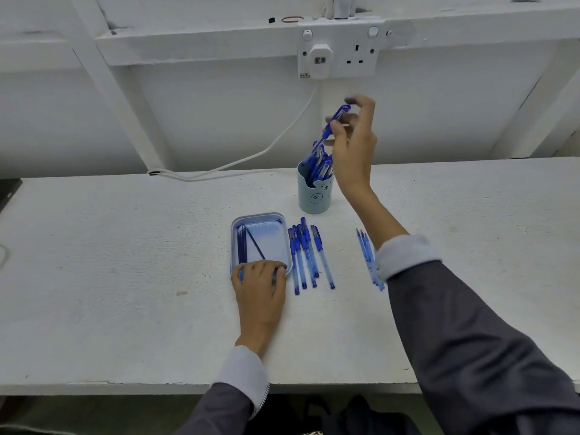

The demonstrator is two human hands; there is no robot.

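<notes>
My right hand (354, 146) pinches a blue capped pen (333, 124) raised above a light blue pen cup (314, 196) that holds several more blue pens. My left hand (260, 285) rests on the near rim of a shallow blue tray (284, 240), its fingers curled over the edge. Dark pen refills (243, 244) lie inside the tray. Several capped blue pens (306, 255) lie side by side just right of the tray. A few uncapped pen bodies (367, 255) lie farther right, partly hidden by my right sleeve.
The white table (125, 262) runs to a front edge near me. A white cable (251, 158) trails from a plugged adapter (319, 61) in the wall socket down to the table's back. A dark object (8, 189) sits at the far left edge.
</notes>
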